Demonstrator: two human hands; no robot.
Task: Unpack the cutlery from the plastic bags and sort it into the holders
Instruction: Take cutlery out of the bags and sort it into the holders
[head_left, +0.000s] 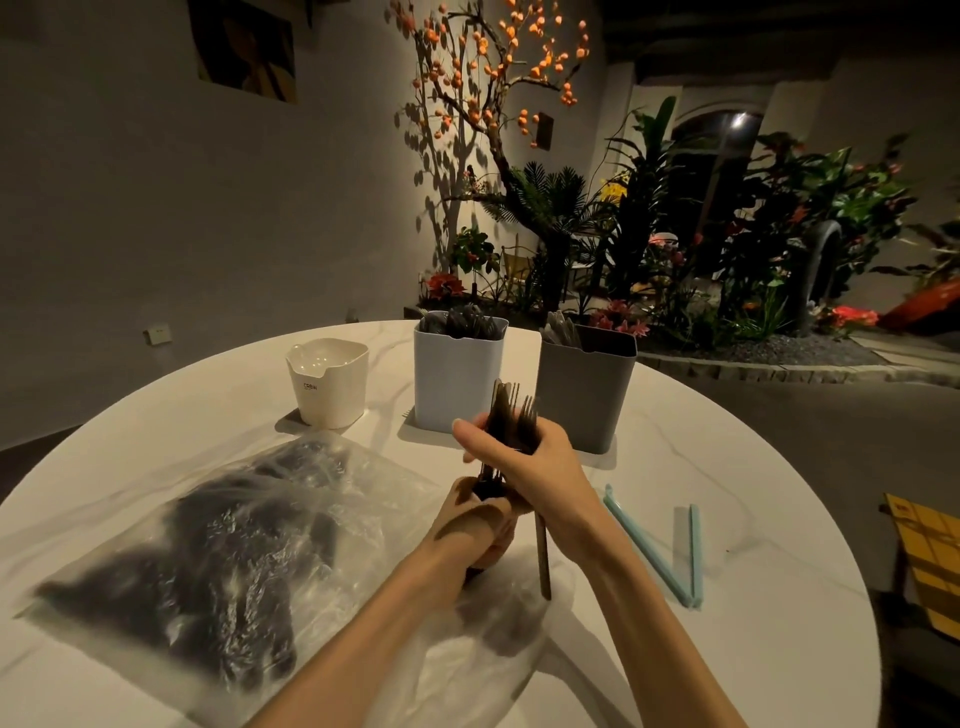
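Above the surface (727, 519), both hands, left hand (480, 525) and right hand (524, 457), are clutching a loose forks bundle (511, 415); one long handle is sliding low, risking a drop.

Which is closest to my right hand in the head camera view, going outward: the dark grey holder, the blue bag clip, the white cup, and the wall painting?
From the right hand:
1. Dark grey holder, just behind it, slightly right.
2. Blue bag clip, on the table to its right, nearer you; close to call with the holder.
3. White cup, back left.
4. Wall painting, far upper left.
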